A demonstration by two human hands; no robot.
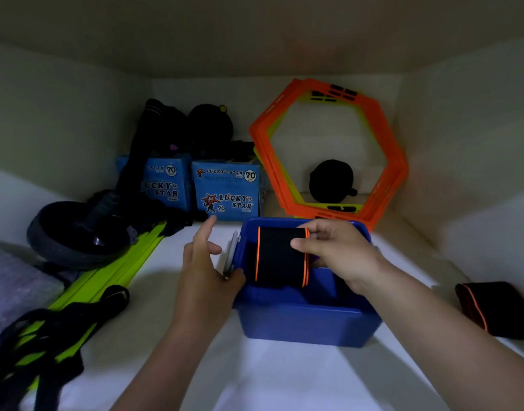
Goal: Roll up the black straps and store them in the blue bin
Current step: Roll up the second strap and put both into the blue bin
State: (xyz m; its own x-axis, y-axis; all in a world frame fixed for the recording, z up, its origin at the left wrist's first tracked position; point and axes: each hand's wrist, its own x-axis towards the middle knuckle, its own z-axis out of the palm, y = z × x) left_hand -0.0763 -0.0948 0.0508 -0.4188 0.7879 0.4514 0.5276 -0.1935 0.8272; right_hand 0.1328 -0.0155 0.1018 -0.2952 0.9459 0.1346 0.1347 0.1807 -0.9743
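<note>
right hand point(337, 256) pinches a rolled black strap point(280, 256) at the mouth of the blue bin point(308, 324), left hand point(204, 262) spread beside its rim; released loosely, the roll may spring open.

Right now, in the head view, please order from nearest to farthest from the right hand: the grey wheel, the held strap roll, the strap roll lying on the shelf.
1. Held strap roll, pinched by the right hand over the blue bin.
2. Loose strap roll, on the shelf to the right.
3. Grey wheel, far left.
</note>
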